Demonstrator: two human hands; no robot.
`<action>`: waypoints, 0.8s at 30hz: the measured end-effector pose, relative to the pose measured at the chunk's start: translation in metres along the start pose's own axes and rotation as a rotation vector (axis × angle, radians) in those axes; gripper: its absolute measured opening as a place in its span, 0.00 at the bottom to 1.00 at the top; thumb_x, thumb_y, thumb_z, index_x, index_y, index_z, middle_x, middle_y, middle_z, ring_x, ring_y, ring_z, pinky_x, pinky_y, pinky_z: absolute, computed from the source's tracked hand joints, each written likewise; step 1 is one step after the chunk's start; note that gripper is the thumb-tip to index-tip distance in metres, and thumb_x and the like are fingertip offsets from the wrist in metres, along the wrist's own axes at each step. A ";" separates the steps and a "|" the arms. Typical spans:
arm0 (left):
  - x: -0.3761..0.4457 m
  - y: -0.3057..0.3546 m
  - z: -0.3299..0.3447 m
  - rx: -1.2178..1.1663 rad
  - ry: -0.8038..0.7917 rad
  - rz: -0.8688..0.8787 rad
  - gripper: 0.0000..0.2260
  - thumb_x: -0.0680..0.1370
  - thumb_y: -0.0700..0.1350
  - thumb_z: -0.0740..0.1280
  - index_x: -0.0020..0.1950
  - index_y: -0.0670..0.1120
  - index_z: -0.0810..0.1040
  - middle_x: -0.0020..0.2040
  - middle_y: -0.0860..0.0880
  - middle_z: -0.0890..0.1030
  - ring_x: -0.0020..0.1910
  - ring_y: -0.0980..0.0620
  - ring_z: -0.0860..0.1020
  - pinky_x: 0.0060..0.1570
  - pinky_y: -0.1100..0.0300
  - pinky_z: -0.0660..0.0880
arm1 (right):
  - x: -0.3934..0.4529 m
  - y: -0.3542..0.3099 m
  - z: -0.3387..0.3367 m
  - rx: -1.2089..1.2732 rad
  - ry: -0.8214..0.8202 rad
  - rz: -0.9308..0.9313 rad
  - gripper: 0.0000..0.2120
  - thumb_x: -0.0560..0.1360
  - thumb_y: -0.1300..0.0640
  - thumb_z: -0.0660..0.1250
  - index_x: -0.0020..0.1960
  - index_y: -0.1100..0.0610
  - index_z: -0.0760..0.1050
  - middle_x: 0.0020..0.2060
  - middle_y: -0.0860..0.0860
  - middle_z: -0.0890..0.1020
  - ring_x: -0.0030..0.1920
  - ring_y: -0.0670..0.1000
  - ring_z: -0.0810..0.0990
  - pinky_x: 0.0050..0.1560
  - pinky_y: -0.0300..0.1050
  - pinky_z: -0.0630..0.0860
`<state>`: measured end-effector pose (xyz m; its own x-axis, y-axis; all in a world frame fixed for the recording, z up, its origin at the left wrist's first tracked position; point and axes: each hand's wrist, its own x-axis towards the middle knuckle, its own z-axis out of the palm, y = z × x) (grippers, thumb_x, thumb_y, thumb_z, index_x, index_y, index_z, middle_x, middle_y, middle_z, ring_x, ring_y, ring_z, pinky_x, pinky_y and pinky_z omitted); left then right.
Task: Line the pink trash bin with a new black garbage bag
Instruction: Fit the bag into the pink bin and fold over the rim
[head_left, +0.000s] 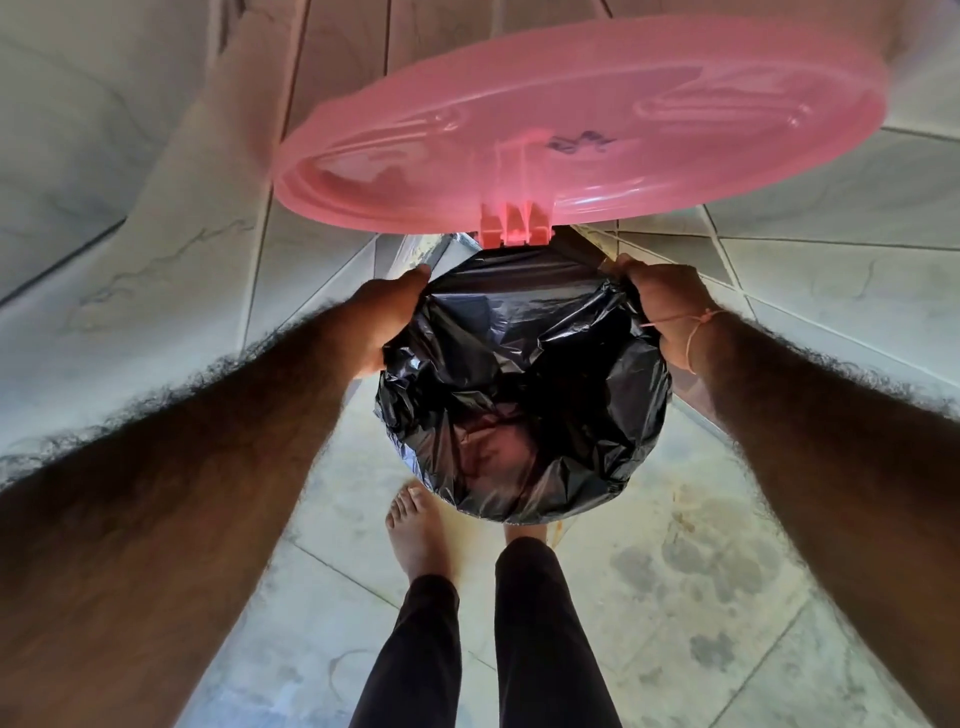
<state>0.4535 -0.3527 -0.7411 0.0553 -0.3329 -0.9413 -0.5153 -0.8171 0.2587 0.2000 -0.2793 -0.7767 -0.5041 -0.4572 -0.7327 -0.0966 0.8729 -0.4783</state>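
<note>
The pink trash bin stands on the tiled floor right below me, its round translucent lid (582, 119) tipped up and open at the back. A black garbage bag (524, 384) fills the bin's mouth and is folded out over the rim, hiding the bin's body except for a pink sliver (688, 387) at the right. My left hand (387, 317) grips the bag's edge at the left of the rim. My right hand (667, 306) grips the edge at the right, with a thin pink thread around its wrist. A pinkish patch shows through the bag's bottom.
My bare left foot (421, 535) and dark trouser legs (540, 639) stand just in front of the bin. Tiled walls close in on the left (130, 218) and right (831, 218), forming a corner behind the bin. The floor tiles (701, 597) are stained and damp-looking.
</note>
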 end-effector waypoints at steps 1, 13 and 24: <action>0.003 -0.003 -0.002 -0.043 -0.004 -0.004 0.19 0.79 0.61 0.61 0.43 0.45 0.73 0.35 0.46 0.74 0.32 0.47 0.73 0.29 0.62 0.66 | -0.002 0.000 -0.002 0.014 -0.003 0.016 0.16 0.73 0.46 0.68 0.31 0.53 0.72 0.30 0.52 0.77 0.26 0.46 0.76 0.29 0.37 0.75; 0.000 -0.040 -0.017 0.420 0.244 0.317 0.18 0.82 0.49 0.60 0.55 0.35 0.81 0.55 0.35 0.82 0.55 0.36 0.80 0.54 0.50 0.75 | -0.021 0.027 -0.038 -0.564 -0.015 -0.645 0.22 0.80 0.55 0.59 0.28 0.48 0.62 0.25 0.44 0.66 0.30 0.52 0.65 0.32 0.43 0.59; -0.007 -0.064 -0.020 0.745 0.265 0.634 0.15 0.72 0.33 0.66 0.57 0.41 0.80 0.53 0.38 0.84 0.53 0.36 0.81 0.53 0.49 0.78 | -0.031 0.068 -0.063 -1.165 0.035 -1.080 0.16 0.63 0.71 0.68 0.51 0.66 0.77 0.51 0.64 0.80 0.48 0.66 0.80 0.44 0.55 0.79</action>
<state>0.5032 -0.3072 -0.7471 -0.2720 -0.7712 -0.5756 -0.9129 0.0177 0.4077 0.1555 -0.1946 -0.7562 0.2169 -0.9321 -0.2901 -0.9748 -0.1908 -0.1156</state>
